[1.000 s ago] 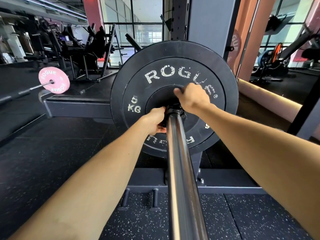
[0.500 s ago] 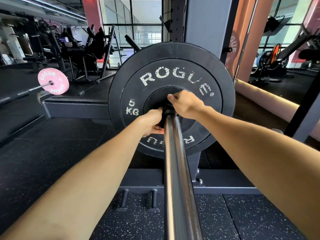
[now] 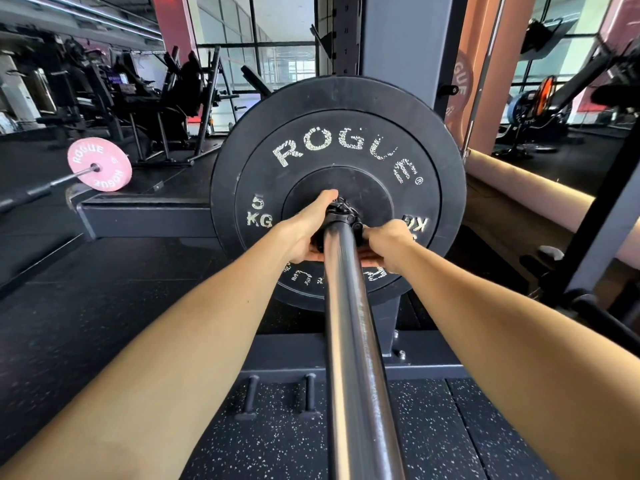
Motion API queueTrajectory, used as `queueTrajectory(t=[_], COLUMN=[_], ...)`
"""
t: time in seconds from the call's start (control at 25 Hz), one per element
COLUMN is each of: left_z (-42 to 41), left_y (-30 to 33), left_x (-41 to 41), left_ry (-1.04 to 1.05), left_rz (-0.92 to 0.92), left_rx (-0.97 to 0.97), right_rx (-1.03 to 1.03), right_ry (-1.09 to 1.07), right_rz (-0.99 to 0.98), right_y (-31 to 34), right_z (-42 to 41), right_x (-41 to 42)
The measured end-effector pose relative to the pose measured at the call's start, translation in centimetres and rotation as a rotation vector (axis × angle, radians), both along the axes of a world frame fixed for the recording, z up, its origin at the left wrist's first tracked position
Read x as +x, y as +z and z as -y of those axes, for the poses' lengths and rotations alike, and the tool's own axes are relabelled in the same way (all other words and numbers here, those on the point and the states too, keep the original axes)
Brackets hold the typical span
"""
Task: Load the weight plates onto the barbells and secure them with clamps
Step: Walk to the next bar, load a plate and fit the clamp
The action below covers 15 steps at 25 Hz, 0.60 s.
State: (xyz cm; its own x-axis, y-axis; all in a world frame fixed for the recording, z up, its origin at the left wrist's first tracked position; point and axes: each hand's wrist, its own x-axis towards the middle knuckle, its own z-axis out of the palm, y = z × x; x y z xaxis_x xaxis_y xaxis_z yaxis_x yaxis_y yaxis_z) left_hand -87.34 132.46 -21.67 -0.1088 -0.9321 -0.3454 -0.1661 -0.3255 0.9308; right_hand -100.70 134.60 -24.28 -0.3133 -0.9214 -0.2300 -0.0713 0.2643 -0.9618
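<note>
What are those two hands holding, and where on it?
Both hands, left hand and right hand, grip the black clamp on the barbell sleeve, one on each side.

Floor (image 3: pixel 104 323): dark rubber tiles — white-speckled nearest the camera.
Rack upright (image 3: pixel 408 39): grey steel post, standing behind the bar's end.
Storage pegs (image 3: pixel 277 396): two short dark pins on the rack's base beam.
Machines (image 3: pixel 149 98): black gym equipment at the left rear, before tall windows (image 3: pixel 277 36).
Column (image 3: pixel 485 64): orange-pink — right of the rack upright.
</note>
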Motion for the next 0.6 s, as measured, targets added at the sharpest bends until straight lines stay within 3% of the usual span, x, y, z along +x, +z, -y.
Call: queueTrajectory(t=[0.2,0.36,0.48,0.6], left_z=[0.0,-0.3,0.2,-1.6], left_y=[-0.7,-0.8,-1.1,-0.1], left_x=[-0.1,0.2,0.2,0.6], left_ry=[0.095,0.091,0.106,0.118], left_rz=[-0.125,-0.119,0.059,0.331], left_rx=[-0.012,-0.052,-0.081,-0.357], right_rx=[-0.007,-0.019,-0.090,-0.166], right_ry=[-0.032,-0.051,-0.022,0.138], right_rz=[0.007,-0.045,-0.169,-0.478], right_y=[0.3,0.4,0.2,1.0], right_z=[0.6,0.5,-0.3,-1.7], right_x=[-0.3,-0.2,-0.2,-0.8])
